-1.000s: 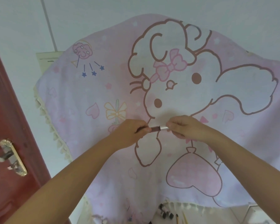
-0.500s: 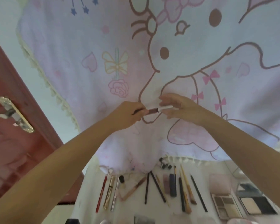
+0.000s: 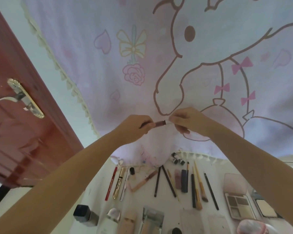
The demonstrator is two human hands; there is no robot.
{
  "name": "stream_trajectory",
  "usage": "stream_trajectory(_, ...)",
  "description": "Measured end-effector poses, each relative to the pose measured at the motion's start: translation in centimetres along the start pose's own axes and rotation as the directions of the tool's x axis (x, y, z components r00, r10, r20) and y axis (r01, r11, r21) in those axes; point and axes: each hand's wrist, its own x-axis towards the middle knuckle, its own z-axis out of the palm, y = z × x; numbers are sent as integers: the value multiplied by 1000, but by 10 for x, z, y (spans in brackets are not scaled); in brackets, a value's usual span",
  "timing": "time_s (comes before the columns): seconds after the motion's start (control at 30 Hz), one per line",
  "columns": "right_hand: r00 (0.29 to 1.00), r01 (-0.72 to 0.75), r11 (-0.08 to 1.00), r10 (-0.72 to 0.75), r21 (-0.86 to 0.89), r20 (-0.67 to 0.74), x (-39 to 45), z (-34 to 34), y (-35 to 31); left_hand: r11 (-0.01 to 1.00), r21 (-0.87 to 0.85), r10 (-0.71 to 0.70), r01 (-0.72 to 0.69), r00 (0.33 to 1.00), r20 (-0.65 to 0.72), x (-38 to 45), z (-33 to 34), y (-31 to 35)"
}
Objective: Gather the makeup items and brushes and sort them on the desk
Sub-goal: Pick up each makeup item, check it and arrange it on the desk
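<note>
A slim makeup tube (image 3: 160, 123) with a reddish-brown body and pale end is held up between both hands, well above the desk. My left hand (image 3: 134, 126) grips its dark end. My right hand (image 3: 187, 120) pinches its pale end. On the white desk (image 3: 98, 191) below lie rows of makeup: a red pencil (image 3: 111, 183), a gold tube (image 3: 119, 183), dark pencils (image 3: 166, 181), several brushes (image 3: 199, 184), an open eyeshadow palette (image 3: 238, 203) and a compact (image 3: 265, 207).
A pink cartoon cloth (image 3: 159, 56) with a fringe hangs behind the desk. A red door (image 3: 15, 132) with a gold handle (image 3: 24, 98) stands at the left. Bottles and boxes (image 3: 85, 215) line the desk's near edge.
The view has tilted further down, so more of the desk and its laid-out makeup shows. Both hands still hold the tube, now lower and nearer to the desk.
</note>
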Motion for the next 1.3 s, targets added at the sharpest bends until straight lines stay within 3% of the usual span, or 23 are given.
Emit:
stream_trajectory(0.13,998,43,953,-27,299,-58,4,18,16,989,-117,-90,89,996,-6,-13,15,-13)
stream_trajectory(0.3,999,-38,945,31,324,28,7,46,44,966,-185,-170,180,983,69,-35,44,-30)
stream_trajectory(0.4,990,-98,976,75,193,122,7,66,68,951,-173,-220,256,954,205,-54,74,-43)
stream_trajectory(0.5,970,-76,988,105,-136,219,12,92,100,947,-68,-270,314,893,359,-71,111,-54)
stream_trajectory(0.73,915,72,845,156,-530,373,30,142,161,874,102,-465,476,755,462,-79,164,-72)
stream_trajectory(0.93,904,218,756,82,-618,419,46,159,185,807,199,-580,556,684,443,-72,184,-78)
stream_trajectory(1.03,884,295,745,24,-599,466,49,171,198,820,244,-569,519,687,452,-67,189,-75)
stream_trajectory(1.2,913,265,750,8,-607,409,49,182,211,830,327,-555,452,729,401,-63,189,-69)
stream_trajectory(1.3,942,266,766,-78,-585,327,42,185,210,784,332,-620,524,675,400,-62,196,-70)
